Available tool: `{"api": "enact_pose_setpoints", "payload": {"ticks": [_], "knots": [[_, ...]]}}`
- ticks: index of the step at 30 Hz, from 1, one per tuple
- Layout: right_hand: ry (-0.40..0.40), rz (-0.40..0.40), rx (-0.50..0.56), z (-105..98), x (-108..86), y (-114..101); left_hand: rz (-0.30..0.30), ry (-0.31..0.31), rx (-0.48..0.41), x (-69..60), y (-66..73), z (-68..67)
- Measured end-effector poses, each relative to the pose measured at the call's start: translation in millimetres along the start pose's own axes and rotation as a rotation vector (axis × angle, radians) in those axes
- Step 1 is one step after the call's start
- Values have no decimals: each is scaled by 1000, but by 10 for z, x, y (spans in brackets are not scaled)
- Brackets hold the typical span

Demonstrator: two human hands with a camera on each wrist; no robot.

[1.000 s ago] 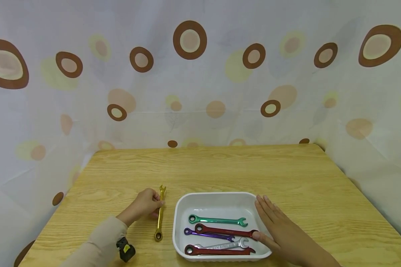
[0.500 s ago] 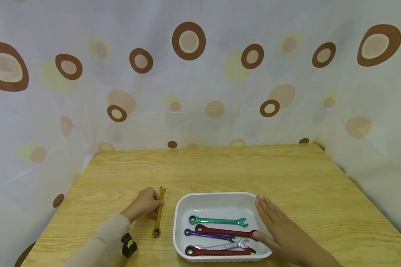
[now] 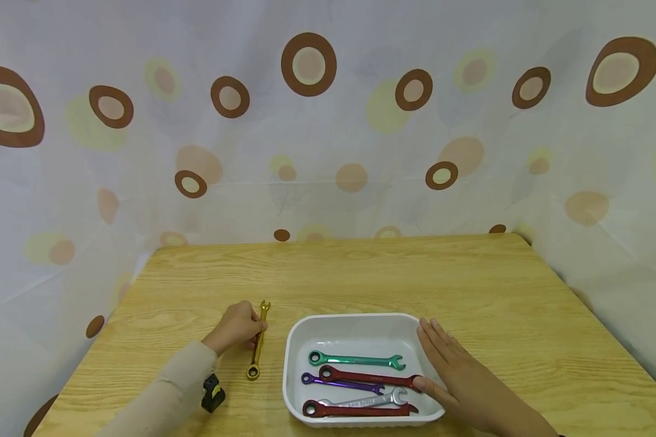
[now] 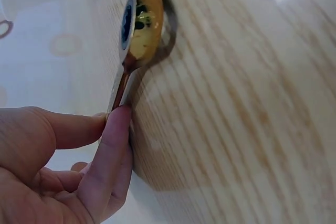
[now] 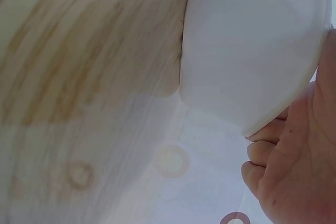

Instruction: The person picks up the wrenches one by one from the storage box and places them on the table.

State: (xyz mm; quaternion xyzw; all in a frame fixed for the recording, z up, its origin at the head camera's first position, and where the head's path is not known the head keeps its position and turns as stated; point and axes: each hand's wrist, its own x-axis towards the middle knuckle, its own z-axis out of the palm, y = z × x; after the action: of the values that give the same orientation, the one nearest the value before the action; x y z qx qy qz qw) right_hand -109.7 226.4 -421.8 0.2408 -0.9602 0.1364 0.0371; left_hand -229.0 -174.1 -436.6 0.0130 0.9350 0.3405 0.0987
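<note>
My left hand (image 3: pixel 237 326) pinches a gold wrench (image 3: pixel 259 347) near its middle, left of a white tray (image 3: pixel 288 370). In the left wrist view thumb and fingers of the hand (image 4: pixel 73 161) meet on the shaft, below the ring end (image 4: pixel 144 27). My right hand (image 3: pixel 464 382) lies with straight fingers along the tray's right rim, thumb over the edge by a red wrench (image 3: pixel 369 379). The right wrist view shows the hand (image 5: pixel 299 156) against the tray's outer wall (image 5: pixel 252 40). Also in the tray are green (image 3: pixel 358 362), purple (image 3: pixel 341 384), silver (image 3: pixel 366 402) and another red wrench (image 3: pixel 355 412).
The wooden table (image 3: pixel 333 273) extends behind and to both sides of the tray. A patterned curtain (image 3: pixel 328 139) hangs behind it and along the sides. A small black device (image 3: pixel 213 393) is on my left wrist.
My left hand has moved slightly up and to the right in view, and the gold wrench's ring end has shifted up and left. My right hand and the tray hold still.
</note>
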Motion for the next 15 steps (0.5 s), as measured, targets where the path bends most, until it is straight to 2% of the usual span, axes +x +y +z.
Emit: {"api": "enact_pose_setpoints", "payload": {"ticks": [15], "knots": [[-11,-9,-26,-9,-9,-4,-3,-3,-11,13,9,11]]}}
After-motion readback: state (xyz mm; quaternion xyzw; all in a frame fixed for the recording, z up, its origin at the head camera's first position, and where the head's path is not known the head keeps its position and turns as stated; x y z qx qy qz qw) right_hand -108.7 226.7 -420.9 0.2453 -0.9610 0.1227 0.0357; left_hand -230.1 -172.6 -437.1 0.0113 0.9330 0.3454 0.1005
